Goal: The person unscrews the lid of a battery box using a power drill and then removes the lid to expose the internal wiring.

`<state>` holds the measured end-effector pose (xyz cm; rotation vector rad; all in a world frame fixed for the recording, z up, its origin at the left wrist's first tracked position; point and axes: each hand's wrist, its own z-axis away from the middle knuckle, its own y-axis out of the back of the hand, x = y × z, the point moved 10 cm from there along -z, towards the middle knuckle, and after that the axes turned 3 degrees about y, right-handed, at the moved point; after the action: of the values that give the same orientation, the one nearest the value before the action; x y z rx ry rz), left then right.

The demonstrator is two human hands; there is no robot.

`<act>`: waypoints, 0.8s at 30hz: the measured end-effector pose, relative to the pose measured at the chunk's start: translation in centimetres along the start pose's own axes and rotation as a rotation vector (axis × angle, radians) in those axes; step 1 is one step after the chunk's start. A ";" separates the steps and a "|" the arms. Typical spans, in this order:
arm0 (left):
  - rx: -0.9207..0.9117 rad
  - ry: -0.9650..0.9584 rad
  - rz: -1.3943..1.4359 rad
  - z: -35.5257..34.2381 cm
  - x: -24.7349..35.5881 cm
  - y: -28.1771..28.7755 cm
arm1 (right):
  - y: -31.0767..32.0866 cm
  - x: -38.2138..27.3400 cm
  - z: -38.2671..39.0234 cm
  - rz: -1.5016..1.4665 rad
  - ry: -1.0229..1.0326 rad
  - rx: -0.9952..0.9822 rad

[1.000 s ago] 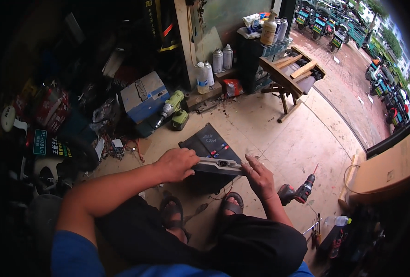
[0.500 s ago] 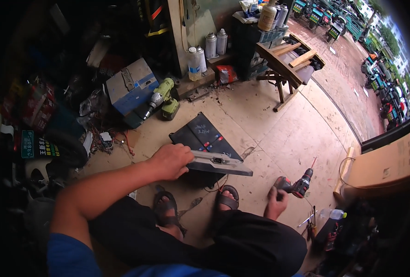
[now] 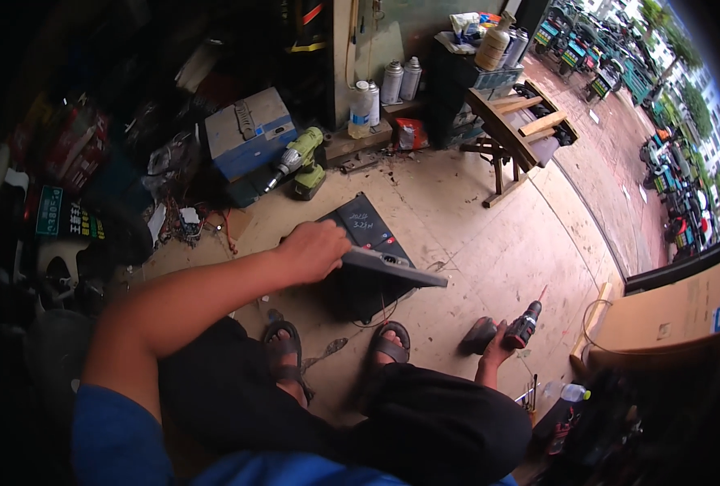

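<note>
My left hand (image 3: 319,249) is closed on one end of a dark grey, flat cover (image 3: 400,269) with a socket in its edge. The cover is held tilted over a black battery box (image 3: 363,217), which has handwriting and red and blue terminals on top. The cover hides part of the box. Off to the right, my right hand (image 3: 496,353) is wrapped round the handle of a black and red cordless drill (image 3: 523,326). Its long bit points away from me, and its battery base is left of my fingers.
A green cordless drill (image 3: 301,162) stands by a blue and grey box (image 3: 249,134). Loose wires (image 3: 188,231) lie at the left. Spray cans (image 3: 392,83) stand at the back near a wooden stool (image 3: 515,121). A cardboard box (image 3: 660,312), a bottle (image 3: 570,392) and screwdrivers (image 3: 531,393) are at the right.
My right hand has closed round the drill's handle, having been beside its base before. My left hand has tipped the cover, so less of its socketed edge shows. The whole view has shifted slightly.
</note>
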<state>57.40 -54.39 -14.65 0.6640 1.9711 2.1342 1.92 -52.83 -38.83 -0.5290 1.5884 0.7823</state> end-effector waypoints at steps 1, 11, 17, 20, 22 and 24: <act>0.078 -0.007 0.003 -0.6 -0.3 0.2 | 0.1 0.0 -0.5 0.029 -0.008 -0.013; -0.026 0.177 -0.139 -3.3 -0.5 -2.0 | -7.8 -28.6 5.5 0.043 -0.089 -0.637; 0.159 0.628 0.240 0.4 -2.8 -2.0 | -15.5 -42.0 12.5 0.385 0.077 -1.079; 0.487 0.793 0.515 1.7 -3.7 -2.2 | -18.7 -43.8 15.8 0.497 0.242 -1.213; 0.782 0.894 0.760 2.7 -3.3 -3.1 | -20.2 -43.4 17.8 0.482 0.231 -1.254; 1.025 0.968 0.765 4.9 -2.5 -3.2 | -21.9 -43.0 19.9 0.407 0.298 -1.293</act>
<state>61.11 -50.58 -18.16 0.5760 3.9862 1.6975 38.33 -56.79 -1.68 -1.2857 1.2832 2.1315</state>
